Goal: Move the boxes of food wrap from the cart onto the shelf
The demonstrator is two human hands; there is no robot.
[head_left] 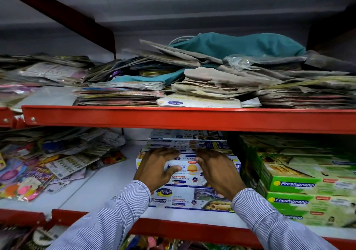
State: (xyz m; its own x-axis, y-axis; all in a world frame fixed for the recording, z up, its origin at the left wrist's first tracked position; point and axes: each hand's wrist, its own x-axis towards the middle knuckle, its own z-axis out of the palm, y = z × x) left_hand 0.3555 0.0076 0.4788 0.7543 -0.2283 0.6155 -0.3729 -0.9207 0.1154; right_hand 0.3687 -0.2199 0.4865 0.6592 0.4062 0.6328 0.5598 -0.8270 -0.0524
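Observation:
A stack of white and blue food wrap boxes (189, 195) stands on the white middle shelf (100, 188), between red rails. My left hand (157, 168) rests on the stack's upper left side, fingers spread over a box near the top. My right hand (217, 169) presses the upper right side, fingers curved against the same box. Both hands touch the stack from the front. More boxes of the same kind lie behind, under the upper rail. The cart is out of view.
Green Freshwrapp boxes (300, 188) are stacked close on the right. Loose colourful packets (44, 165) lie on the left of the same shelf. The upper shelf rail (192, 118) hangs low above the stack, with piles of flat packets and a teal cloth (240, 44) on top.

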